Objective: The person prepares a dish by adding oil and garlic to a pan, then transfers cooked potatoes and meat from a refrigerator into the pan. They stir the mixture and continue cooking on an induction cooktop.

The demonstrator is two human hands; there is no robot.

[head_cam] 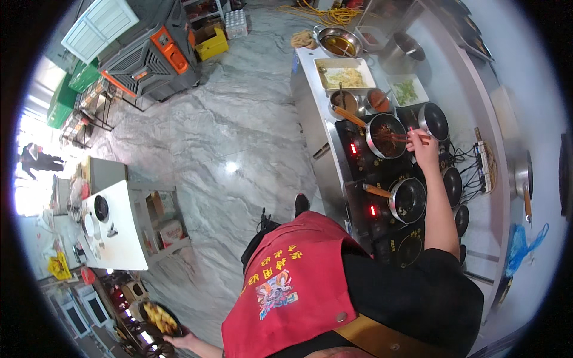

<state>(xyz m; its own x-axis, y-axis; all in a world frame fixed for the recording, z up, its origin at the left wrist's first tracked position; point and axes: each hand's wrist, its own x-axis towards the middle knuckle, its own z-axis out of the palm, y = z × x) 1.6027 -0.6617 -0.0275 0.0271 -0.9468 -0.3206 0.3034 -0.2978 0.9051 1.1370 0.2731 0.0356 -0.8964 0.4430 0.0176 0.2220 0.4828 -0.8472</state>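
My right hand (419,139) is closed around reddish chopsticks (396,137), whose tips reach into a frying pan (384,150) with dark reddish sauce and bits in it. This pan has a wooden handle and stands on a black induction cooker (351,163) with a lit red display. Nearer to me, a second frying pan (408,201) holds a little liquid and small pieces. Far out to the lower left, my left hand (177,340) grips the rim of a dark bowl (145,313) filled with yellow food chunks (160,318).
Past the cookers stand sauce pots (344,105), a white tray of chopped food (342,76), a tray of greens (405,91) and a metal bowl of oil (339,43). Several black pans and a power strip (483,165) line the right side. A white table (118,232) stands left.
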